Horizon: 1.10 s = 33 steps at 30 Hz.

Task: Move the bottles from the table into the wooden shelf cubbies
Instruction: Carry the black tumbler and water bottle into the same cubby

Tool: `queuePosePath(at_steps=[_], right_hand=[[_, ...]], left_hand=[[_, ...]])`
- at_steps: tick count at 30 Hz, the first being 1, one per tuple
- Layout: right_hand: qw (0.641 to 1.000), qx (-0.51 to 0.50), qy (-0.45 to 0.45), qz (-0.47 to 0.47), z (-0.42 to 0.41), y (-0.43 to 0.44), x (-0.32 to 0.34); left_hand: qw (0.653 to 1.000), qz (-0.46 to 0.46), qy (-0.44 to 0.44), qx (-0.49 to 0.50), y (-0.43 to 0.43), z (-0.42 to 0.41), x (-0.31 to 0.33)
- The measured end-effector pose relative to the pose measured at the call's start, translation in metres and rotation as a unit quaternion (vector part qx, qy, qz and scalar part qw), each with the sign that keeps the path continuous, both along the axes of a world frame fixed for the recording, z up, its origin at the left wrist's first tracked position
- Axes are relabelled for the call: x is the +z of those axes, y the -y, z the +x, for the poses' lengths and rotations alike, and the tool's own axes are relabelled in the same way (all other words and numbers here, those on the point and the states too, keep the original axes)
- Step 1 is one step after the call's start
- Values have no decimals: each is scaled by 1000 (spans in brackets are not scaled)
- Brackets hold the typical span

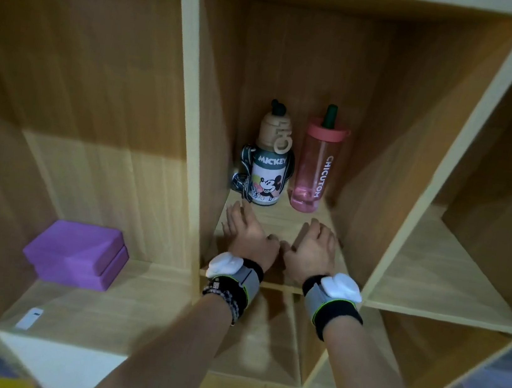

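two bottles stand upright at the back of the middle cubby (277, 220) of the wooden shelf: the mickey bottle (267, 175) on the left and the pink bottle (312, 172) just beside it on the right, close but seemingly not touching. both hands are inside the same cubby, empty and loosely apart, palms down; the left hand (248, 230) sits just in front of the mickey bottle's base, the right hand (314, 246) near the cubby's right wall. the main risk is a fingertip or knuckle clipping a bottle as the hands move, since the left fingers are nearly at the strap (241, 182) hanging by the mickey bottle. snagging that strap would drag the bottle over, and it would likely knock the tall, narrow pink bottle too.
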State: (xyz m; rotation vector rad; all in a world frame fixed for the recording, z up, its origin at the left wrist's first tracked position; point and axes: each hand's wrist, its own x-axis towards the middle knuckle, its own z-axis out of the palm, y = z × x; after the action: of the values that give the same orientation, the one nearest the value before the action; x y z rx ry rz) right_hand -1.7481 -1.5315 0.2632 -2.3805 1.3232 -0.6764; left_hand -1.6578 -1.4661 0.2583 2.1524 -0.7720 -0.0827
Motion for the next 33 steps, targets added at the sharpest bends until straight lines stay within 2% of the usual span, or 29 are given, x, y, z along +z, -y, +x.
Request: queuePosePath(at_steps=[5,8,12,18,25,33], right_hand=[[997,56,-24,-50,-42,-42,-23],[996,65,-31,-60,-58,-66,-32],[984,102,-127,-66,-84,-100,-41],[967,184,-171,-38,-95,-150,-71],[940,285,-181,-42,-71,-227,-113],[891,405,-204,-24,11,-356,-150]], left_hand=[[992,76,105,4,-56,-50,-20],[987,121,101,18,-85,-67,-39],[976,178,122,11,-130,-86,-62],[962,245,108,42,-197,-101,-82],[956,269,86,80,-290,-90,-120],[940,296,54,160,-431,-34,-156]])
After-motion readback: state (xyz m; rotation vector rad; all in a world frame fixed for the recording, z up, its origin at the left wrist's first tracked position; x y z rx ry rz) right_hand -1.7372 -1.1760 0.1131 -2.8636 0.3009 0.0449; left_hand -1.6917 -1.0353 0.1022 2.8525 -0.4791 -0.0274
